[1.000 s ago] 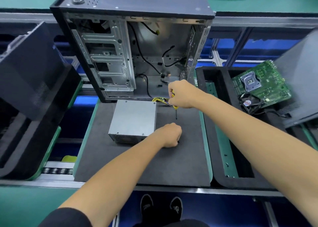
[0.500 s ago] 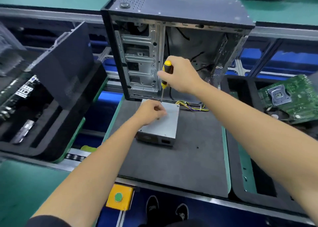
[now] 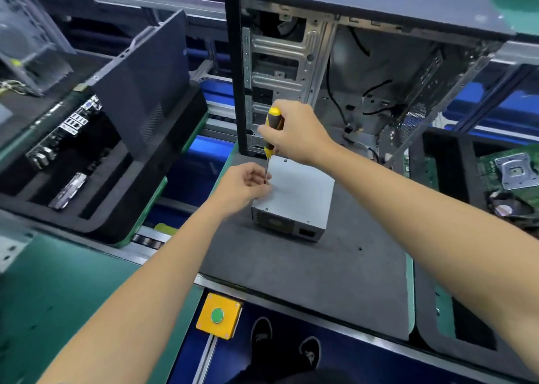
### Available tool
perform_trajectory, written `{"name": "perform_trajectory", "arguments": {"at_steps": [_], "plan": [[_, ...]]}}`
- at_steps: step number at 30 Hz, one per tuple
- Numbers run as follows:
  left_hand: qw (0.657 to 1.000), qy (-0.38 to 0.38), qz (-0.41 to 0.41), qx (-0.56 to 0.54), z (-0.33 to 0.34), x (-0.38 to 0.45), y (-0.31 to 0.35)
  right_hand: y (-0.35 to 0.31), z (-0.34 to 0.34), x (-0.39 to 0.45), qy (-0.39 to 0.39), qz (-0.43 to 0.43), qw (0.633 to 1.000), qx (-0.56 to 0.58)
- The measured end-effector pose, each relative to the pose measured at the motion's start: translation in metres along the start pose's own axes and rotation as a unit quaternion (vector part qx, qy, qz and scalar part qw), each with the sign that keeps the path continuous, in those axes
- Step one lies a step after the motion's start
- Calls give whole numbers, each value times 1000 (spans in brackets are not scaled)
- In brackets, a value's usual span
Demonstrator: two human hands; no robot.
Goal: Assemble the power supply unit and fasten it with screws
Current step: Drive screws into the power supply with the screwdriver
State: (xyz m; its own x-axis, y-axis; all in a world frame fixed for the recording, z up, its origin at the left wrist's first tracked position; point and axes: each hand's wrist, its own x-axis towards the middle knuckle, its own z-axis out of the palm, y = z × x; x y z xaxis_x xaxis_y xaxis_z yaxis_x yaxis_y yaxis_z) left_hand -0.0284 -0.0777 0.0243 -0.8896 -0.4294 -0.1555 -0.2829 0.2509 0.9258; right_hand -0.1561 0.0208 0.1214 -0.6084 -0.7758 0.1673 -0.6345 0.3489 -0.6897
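From the head view, both forearms reach forward and inward over the bench (image 3: 58, 296), meeting above the near left corner of the power supply unit (image 3: 300, 192). That grey metal box lies flat on the dark foam mat (image 3: 306, 273), just in front of the open computer case (image 3: 364, 71), which stands upright at the mat's far edge with its side panel off.

The right hand (image 3: 294, 133) is raised, wrist bent slightly down, fingers curled round the yellow-and-black handle of a screwdriver (image 3: 270, 133). The tool stands nearly upright, its thin shaft running down to the left hand (image 3: 243, 187). The left hand sits lower, beside the unit's left edge, fingers bent together and pinching at the shaft's tip; whether a screw is held there is too small to tell. The two hands are close, one above the other, joined by the tool.

To the left, a black foam tray (image 3: 96, 208) carries a leaning dark panel (image 3: 145, 83). On the right, a green motherboard (image 3: 507, 173) lies in another tray. A yellow box with a green button (image 3: 218, 315) sits at the bench's near edge.
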Motion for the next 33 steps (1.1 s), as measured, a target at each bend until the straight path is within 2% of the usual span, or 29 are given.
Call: {"name": "perform_trajectory", "arguments": {"at_steps": [9,33], "plan": [[999,-28,39,25,1,-3,0,7,-9,-7,16,19,999,27],[997,-73,27,6,34,2,21,20,-43,-36,23,41,998,35]]}}
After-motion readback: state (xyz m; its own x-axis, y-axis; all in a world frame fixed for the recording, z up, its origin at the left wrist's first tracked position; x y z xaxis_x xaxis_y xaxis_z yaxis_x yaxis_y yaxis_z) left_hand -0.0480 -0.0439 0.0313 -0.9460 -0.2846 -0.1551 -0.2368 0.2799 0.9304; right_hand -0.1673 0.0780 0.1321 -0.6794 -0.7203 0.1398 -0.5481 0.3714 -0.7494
